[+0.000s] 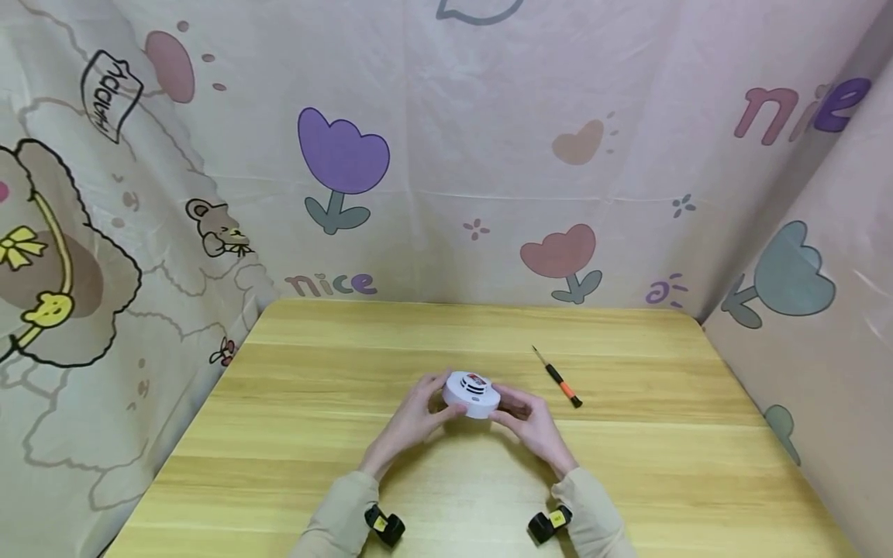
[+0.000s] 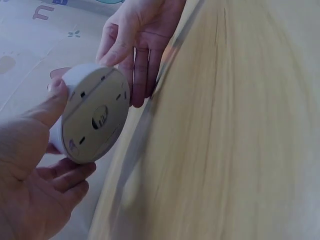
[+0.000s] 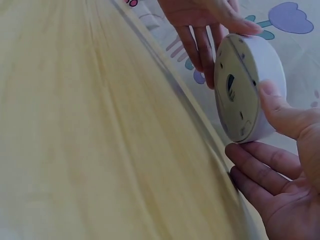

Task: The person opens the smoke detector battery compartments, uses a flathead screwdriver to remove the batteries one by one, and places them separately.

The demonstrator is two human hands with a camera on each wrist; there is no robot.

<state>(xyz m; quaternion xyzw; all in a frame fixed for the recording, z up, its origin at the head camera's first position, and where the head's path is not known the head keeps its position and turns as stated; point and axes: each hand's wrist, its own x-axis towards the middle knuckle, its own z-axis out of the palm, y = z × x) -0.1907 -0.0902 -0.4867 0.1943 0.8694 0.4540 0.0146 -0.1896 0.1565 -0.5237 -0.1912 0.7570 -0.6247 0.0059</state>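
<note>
A round white smoke detector [image 1: 456, 404] is held over the table between both hands, its slotted top with a red label facing up in the head view. My left hand [image 1: 413, 417] grips its left edge, thumb at the near side. My right hand [image 1: 533, 428] holds the opposite edge between thumb and fingers. The wrist views show the detector's flat underside [image 2: 90, 127], which has a round central opening and several small slots. Part of the rim is hidden behind the fingers.
A screwdriver [image 1: 556, 378] with a black and orange handle lies on the wooden table [image 1: 314, 387], behind and right of the hands. A printed curtain [image 1: 432, 139] hangs along the back and sides. Black wrist cameras [image 1: 386, 527] sit by both sleeves.
</note>
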